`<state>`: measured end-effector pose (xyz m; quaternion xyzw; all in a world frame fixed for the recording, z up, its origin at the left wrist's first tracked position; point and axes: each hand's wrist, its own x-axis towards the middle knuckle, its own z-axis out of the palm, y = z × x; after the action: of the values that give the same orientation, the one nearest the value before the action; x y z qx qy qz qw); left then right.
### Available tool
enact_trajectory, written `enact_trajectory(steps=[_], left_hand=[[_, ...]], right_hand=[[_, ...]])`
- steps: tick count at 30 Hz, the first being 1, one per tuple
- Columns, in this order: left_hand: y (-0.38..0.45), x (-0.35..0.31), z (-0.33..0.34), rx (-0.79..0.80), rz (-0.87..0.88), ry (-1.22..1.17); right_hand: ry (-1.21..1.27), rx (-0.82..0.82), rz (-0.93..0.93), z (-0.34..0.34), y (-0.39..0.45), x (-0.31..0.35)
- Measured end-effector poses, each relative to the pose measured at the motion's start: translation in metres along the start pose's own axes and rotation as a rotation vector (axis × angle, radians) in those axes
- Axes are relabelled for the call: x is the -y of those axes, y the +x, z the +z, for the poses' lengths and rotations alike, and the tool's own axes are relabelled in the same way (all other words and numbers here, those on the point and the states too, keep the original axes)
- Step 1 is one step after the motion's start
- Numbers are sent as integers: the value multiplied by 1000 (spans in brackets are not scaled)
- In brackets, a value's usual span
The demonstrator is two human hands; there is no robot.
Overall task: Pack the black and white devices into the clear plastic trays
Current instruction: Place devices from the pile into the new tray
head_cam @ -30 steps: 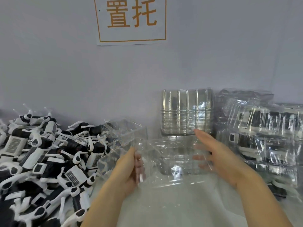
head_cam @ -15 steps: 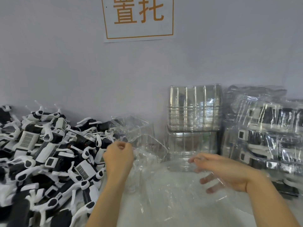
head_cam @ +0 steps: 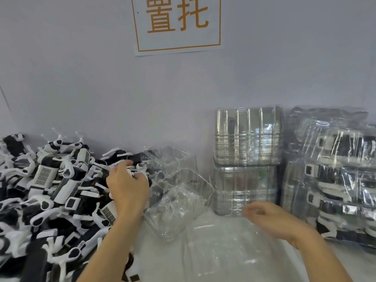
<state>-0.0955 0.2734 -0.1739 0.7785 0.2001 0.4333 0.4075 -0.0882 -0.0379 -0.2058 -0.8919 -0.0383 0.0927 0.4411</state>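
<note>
Inspector: State of the hands?

Assessor: The left hand [head_cam: 127, 185] is over the near edge of the pile of black and white devices [head_cam: 53, 186], fingers curled down among them. Whether it has closed on one, I cannot tell; the fingertips are hidden. The right hand [head_cam: 270, 218] hovers above the tabletop [head_cam: 213, 259] with loosely curled fingers, blurred, holding nothing I can make out.

Inspector: Location of the task items?

Assessor: The devices are heaped along the tabletop's left side, up to the back wall. One open clear tray [head_cam: 183, 208] leans tilted just beside the pile, another behind it. A stack of empty trays [head_cam: 247, 159] stands at the back edge, right of centre. Filled trays [head_cam: 335, 180] are piled at the right edge.

Inspector: Risks?

Assessor: In my judgement, three. The devices' white arms interlock, so lifting one may drag neighbours off the heap. The tilted tray is light and unsupported; a device dropped in one-handed would likely tip or skid it. The right hand is near the empty stack and could knock it.

Inspector: Surface and room?

Assessor: White tabletop with a glossy, film-like sheen at the front. Plain pale wall behind, carrying a white sign [head_cam: 177, 23] with orange characters.
</note>
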Motion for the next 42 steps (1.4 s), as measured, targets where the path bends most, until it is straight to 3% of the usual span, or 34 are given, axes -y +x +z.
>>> enact_trajectory(steps=[4,7,9,12,16,25,29,32,36,42], left_hand=[[46,5,2,282,91,211],[64,18,8,584,127,589],[69,26,11,678,198,834],[74,34,15,651,280,968],[73,33,17,477,329,987],[78,-48,-17,129,343,748],[73,-97,-32,-43,366,490],[54,-122,-40,-111,255,159],[13,-130,-35,-86,139,-154],[-50,-109,-7,-44,-41,-415]], right_hand=[[13,-223,-151,5,8,1],[67,-329,-202,9,10,5],[87,-352,-208,10,11,5],[93,-357,-236,12,13,4],[126,-372,-272,12,14,6],[211,-504,-332,15,11,21],[208,-528,-342,17,5,29],[286,-528,-354,15,-1,41],[484,-305,-353,15,-15,68],[450,-58,-398,24,-26,91]])
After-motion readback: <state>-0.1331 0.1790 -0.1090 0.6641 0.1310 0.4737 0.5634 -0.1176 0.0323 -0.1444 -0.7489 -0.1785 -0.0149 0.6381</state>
